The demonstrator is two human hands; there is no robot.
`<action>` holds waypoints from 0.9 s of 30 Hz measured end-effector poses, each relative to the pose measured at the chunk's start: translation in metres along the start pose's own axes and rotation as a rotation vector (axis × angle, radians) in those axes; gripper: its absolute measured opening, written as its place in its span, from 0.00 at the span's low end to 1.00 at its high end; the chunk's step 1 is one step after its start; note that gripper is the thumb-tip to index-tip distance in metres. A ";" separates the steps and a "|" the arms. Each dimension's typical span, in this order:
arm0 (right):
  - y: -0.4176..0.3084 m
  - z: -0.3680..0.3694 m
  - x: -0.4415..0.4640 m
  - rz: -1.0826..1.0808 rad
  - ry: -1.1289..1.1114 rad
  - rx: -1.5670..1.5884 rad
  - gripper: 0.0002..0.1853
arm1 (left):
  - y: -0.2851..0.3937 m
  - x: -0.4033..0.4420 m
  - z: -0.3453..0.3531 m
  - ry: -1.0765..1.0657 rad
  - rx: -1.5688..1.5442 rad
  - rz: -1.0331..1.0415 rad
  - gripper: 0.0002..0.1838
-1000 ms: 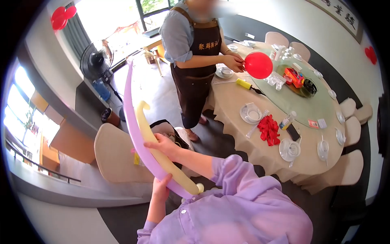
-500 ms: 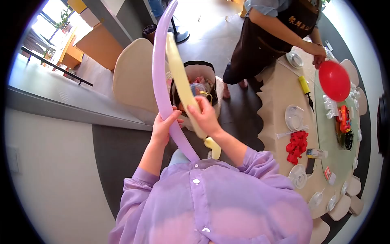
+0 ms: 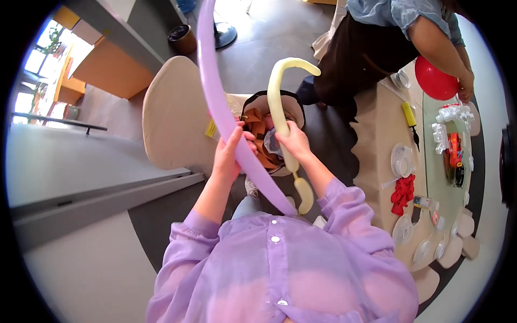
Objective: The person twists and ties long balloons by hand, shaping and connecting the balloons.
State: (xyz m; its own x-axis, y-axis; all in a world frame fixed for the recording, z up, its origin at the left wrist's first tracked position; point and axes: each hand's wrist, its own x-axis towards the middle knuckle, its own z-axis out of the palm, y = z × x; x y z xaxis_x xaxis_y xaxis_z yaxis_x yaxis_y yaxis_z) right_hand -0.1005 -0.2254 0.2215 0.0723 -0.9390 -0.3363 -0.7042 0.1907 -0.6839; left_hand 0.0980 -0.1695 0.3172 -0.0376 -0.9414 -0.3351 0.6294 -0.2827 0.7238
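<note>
My left hand is closed around a long purple modelling balloon, which slants from the top of the view down to my waist. To its right, my right hand grips a pale yellow modelling balloon. The yellow balloon's upper end curves over to the right like a hook. Below my right hand it narrows at a twist, and a short inflated piece hangs under that. Behind the balloons stands an open bag with brown and pinkish things inside.
A beige chair stands left of the bag. On the right, a round table bears a yellow hand pump, red balloons and plastic-wrapped dishes. Beside it a person in a dark apron holds a red balloon.
The yellow balloon, straight before, now bends over at its top and has moved right, away from the purple one. The other person has shifted right and leans over the table more.
</note>
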 end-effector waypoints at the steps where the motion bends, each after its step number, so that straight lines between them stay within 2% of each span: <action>1: -0.005 -0.009 -0.003 -0.029 0.123 0.007 0.31 | -0.009 0.021 -0.004 0.029 -0.026 -0.065 0.22; 3: -0.016 -0.029 -0.016 -0.093 0.316 -0.006 0.30 | -0.037 0.055 -0.020 0.091 0.226 -0.178 0.24; 5: -0.033 -0.053 -0.031 -0.104 0.333 0.100 0.29 | -0.080 0.087 -0.057 0.117 0.426 -0.319 0.28; 6: -0.036 -0.062 -0.034 -0.091 0.336 0.155 0.29 | -0.076 0.088 -0.056 0.128 0.452 -0.354 0.31; 8: -0.035 -0.075 -0.037 -0.084 0.345 0.226 0.28 | -0.073 0.085 -0.048 0.221 0.584 -0.280 0.35; 9: -0.042 -0.082 -0.041 -0.134 0.295 0.370 0.28 | -0.071 0.084 -0.051 0.188 0.582 -0.331 0.39; 11: -0.057 -0.092 -0.045 -0.191 0.207 0.592 0.28 | -0.066 0.076 -0.052 0.197 0.600 -0.367 0.40; 14: -0.072 -0.088 -0.046 -0.259 0.140 0.656 0.28 | -0.058 0.067 -0.052 0.192 0.620 -0.410 0.45; 16: -0.077 -0.082 -0.048 -0.232 0.099 0.730 0.28 | -0.050 0.058 -0.044 0.187 0.689 -0.414 0.47; 20: -0.075 -0.067 -0.048 -0.291 0.027 0.748 0.29 | -0.053 0.041 -0.039 0.252 0.777 -0.299 0.46; 22: -0.080 -0.064 -0.052 -0.340 0.072 0.633 0.32 | -0.062 0.034 -0.041 0.265 0.865 0.083 0.41; 23: -0.083 -0.063 -0.056 -0.333 0.060 0.640 0.34 | -0.067 0.030 -0.041 0.219 0.698 0.146 0.33; 24: -0.086 -0.061 -0.059 -0.336 0.062 0.646 0.34 | -0.064 0.019 -0.030 0.219 0.704 0.149 0.33; 26: -0.094 -0.056 -0.066 -0.417 0.111 0.629 0.35 | -0.042 -0.017 0.005 -0.208 0.410 -0.046 0.28; 27: -0.105 -0.056 -0.072 -0.390 0.101 0.664 0.36 | -0.037 -0.034 0.017 -0.322 0.429 -0.142 0.25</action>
State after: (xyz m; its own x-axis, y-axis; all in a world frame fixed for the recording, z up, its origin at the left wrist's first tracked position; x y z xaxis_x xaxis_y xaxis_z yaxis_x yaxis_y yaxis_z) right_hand -0.0720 -0.1938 0.3538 0.1406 -0.9889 0.0470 -0.0680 -0.0570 -0.9961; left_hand 0.0630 -0.1302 0.3120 -0.3769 -0.8781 -0.2948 0.2310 -0.3973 0.8882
